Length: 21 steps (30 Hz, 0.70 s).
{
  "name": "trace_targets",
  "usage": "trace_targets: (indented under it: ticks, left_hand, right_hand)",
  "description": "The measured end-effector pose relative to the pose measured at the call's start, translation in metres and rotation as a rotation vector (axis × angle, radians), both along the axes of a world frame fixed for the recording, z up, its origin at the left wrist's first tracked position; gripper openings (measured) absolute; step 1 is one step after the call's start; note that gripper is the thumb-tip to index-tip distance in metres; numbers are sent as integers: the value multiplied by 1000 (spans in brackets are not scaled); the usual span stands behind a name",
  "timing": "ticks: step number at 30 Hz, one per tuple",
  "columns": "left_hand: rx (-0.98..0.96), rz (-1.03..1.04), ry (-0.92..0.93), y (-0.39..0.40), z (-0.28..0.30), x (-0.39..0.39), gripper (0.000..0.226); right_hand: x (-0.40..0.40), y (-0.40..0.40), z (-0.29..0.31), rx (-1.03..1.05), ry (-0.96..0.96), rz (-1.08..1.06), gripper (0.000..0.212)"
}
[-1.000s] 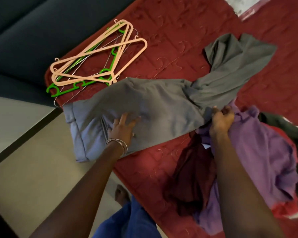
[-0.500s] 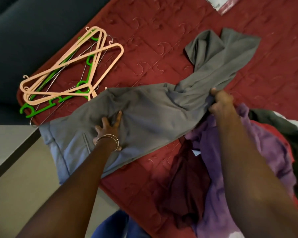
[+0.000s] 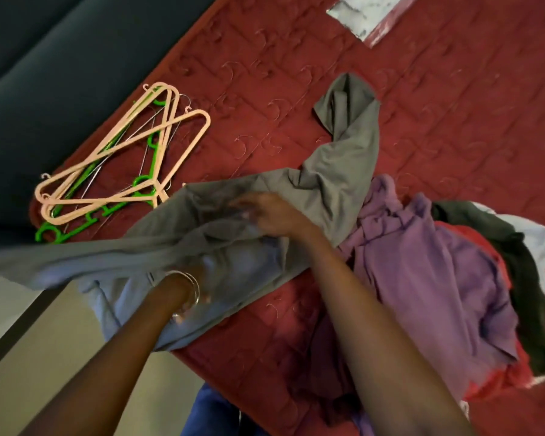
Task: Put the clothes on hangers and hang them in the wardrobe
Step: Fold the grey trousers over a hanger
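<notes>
Grey trousers lie across the red bedspread, one leg trailing toward the far side. My left hand, bangles at the wrist, is buried in the waistband end and grips the cloth, which is lifted and blurred toward the left. My right hand is on the middle of the trousers, its blurred fingers closed on a fold. A bundle of peach, green and wire hangers lies at the bed's near-left corner, just beyond the trousers. No wardrobe is in view.
A heap of clothes lies to the right under my right arm: a purple garment on top, with maroon, red, dark green and white pieces. A dark padded surface borders the bed on the left. Beige floor lies below the bed's edge.
My right hand let go of the trouser leg and moved left onto the middle of the trousers. My left hand went from pressing flat to gripping the waistband end, which now lifts leftward.
</notes>
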<state>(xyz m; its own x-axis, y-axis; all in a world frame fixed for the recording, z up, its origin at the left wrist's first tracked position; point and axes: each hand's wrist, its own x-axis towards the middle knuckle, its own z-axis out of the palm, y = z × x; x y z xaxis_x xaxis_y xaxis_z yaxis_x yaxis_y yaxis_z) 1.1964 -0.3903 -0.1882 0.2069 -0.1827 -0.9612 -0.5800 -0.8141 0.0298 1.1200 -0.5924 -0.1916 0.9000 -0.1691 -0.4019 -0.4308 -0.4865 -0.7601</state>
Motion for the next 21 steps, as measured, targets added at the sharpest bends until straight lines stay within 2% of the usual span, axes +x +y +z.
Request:
trace_targets:
  ticks: [2,3,4,5,6,7,8,11,13,14,16,17,19,21]
  left_hand:
    - [31,99,321,-4,7,-18,23]
    - [10,236,448,-12,11,-25,27]
    - [-37,373,491,-25,12,-26,34]
    - [-154,521,469,-40,6,-26,38]
    - [-305,557,356,-59,-1,-22,34]
    - [-492,520,191,-81,-6,-19,21]
    - [-675,479,63,-103,-8,-15,19]
    - [-935,453,-47,-171,-8,-4,28]
    - [-983,338,-106,-217,-8,0,40]
    - [-968,268,-99,-236,-12,0,52]
    - [-874,174,-46,-262,-19,-4,73]
    - [-825,169,-4,-268,-26,-5,77]
    - [-804,257,45,-271,-39,-3,73]
    - [-878,522,99,-268,-49,2,55]
  right_hand:
    - [-31,-23,-5,-106,-96,-545,26]
    - [-48,-41,-11,-222,-121,-807,23]
    - [-60,-58,-15,-289,-76,-1046,23]
    - [-72,-77,-21,-350,-34,-1195,24]
    - [-80,-93,-16,-364,23,-1255,26]
    - [-87,-110,-18,-353,101,-1255,29]
    - [-88,-123,-16,-289,152,-1241,33]
    - [-86,-158,-39,30,197,-1267,44]
    - [-81,-177,-57,153,151,-1307,53]
    - [-76,-179,-53,255,115,-1336,45]
    - [-62,-178,-30,673,89,-1390,16]
    - [-61,-179,-22,863,65,-1377,11]
    - [-60,-181,-11,1141,-169,-1327,10]
    - [-66,-185,-11,1289,-418,-1285,41]
